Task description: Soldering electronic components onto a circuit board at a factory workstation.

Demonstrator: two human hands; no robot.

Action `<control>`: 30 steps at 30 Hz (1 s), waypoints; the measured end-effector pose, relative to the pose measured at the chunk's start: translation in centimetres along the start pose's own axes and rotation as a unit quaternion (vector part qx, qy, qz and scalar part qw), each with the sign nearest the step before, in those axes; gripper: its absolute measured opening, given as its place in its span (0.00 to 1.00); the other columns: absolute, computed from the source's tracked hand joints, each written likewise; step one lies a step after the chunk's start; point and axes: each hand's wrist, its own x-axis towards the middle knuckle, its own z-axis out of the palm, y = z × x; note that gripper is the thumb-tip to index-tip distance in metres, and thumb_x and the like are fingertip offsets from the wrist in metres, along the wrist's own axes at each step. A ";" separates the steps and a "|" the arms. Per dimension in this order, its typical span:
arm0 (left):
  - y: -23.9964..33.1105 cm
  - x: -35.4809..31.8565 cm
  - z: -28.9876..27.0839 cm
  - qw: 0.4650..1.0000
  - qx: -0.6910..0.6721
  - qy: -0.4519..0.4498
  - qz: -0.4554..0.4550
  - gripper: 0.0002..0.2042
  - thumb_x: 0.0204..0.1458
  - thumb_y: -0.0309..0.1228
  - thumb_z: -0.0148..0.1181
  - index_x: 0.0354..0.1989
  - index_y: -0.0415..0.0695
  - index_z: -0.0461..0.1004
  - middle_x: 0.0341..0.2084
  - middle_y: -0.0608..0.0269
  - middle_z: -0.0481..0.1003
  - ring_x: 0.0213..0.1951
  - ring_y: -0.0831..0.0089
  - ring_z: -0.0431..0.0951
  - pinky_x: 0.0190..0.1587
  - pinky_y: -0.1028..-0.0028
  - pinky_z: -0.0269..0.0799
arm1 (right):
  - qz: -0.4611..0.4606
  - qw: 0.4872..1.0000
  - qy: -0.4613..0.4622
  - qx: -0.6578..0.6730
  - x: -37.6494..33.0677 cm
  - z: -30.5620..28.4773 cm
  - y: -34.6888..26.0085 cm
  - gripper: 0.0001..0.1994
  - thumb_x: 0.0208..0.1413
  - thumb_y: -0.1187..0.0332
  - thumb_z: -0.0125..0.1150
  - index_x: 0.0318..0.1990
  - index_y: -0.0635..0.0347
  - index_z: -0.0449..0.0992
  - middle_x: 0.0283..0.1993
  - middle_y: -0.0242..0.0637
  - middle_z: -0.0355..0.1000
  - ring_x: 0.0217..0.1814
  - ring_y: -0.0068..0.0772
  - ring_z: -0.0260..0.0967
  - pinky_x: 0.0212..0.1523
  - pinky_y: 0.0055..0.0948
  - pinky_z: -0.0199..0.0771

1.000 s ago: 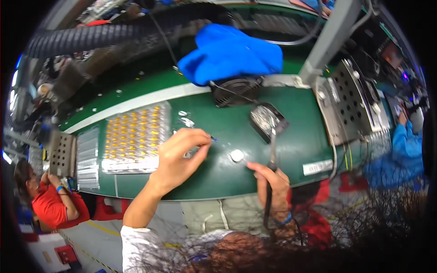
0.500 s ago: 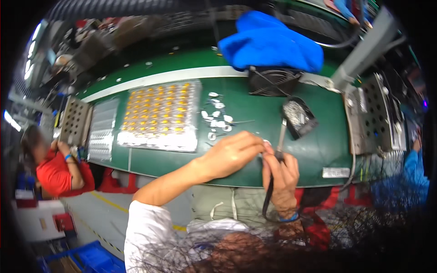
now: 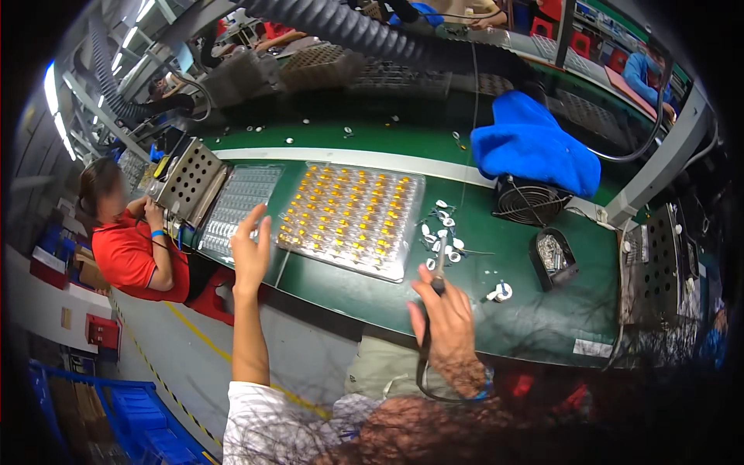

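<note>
My left hand (image 3: 250,252) is raised beside the near left edge of a clear tray (image 3: 418,225) filled with rows of small yellow-orange parts. Its fingers are apart, and nothing shows in them. My right hand (image 3: 448,322) grips a tool (image 3: 441,262) with a dark handle and a slim metal shaft pointing away from me; its exact kind is unclear. Just past the shaft lies a cluster of small white ring-shaped parts (image 3: 447,222) with dark wires. One more white ring part (image 3: 502,292) sits on the green table to the right of that hand.
An open black box (image 3: 559,267) of small metal pieces stands at right, near a black fan (image 3: 531,203) under blue cloth (image 3: 539,143). A second clear tray (image 3: 246,198) is at left, beside a perforated metal box (image 3: 191,182) and a co-worker in red (image 3: 136,260).
My hands have parted: the left moved far left and opened, the right shifted slightly left, still gripping the tool. A white ring part now lies where they met. The view has turned left.
</note>
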 end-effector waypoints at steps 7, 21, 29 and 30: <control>-1.3 -0.5 2.2 0.995 -0.083 -0.048 -0.035 0.15 0.63 0.24 0.61 0.56 0.34 0.78 0.47 0.49 0.84 0.49 0.65 0.85 0.53 0.70 0.79 | 0.008 0.999 -0.040 -0.012 1.4 3.7 -0.5 0.27 0.51 0.76 0.73 0.60 0.61 0.71 0.65 0.52 0.72 0.63 0.58 0.70 0.68 0.51 0.67; -3.4 -0.7 2.7 0.944 -0.307 -0.029 -0.121 0.14 0.61 0.19 0.63 0.55 0.31 0.77 0.49 0.51 0.83 0.50 0.72 0.82 0.55 0.76 0.77 | 0.005 0.999 -0.038 0.011 1.3 4.5 -0.8 0.24 0.53 0.78 0.70 0.59 0.64 0.71 0.64 0.55 0.73 0.64 0.61 0.71 0.74 0.54 0.62; 2.1 2.1 0.8 0.989 0.008 0.042 0.144 0.27 0.61 0.28 0.64 0.68 0.37 0.68 0.71 0.41 0.63 0.71 0.44 0.63 0.71 0.54 0.58 | 0.024 0.999 -0.040 -0.022 1.4 4.4 -1.4 0.23 0.54 0.76 0.70 0.58 0.63 0.73 0.64 0.53 0.73 0.68 0.62 0.67 0.73 0.55 0.62; 4.7 2.8 0.5 0.982 0.016 0.049 0.184 0.30 0.60 0.29 0.65 0.70 0.38 0.65 0.74 0.41 0.58 0.74 0.41 0.57 0.73 0.53 0.53 | 0.027 0.999 -0.039 -0.019 1.5 4.4 -1.3 0.22 0.54 0.76 0.70 0.57 0.63 0.74 0.65 0.52 0.73 0.68 0.62 0.68 0.72 0.55 0.62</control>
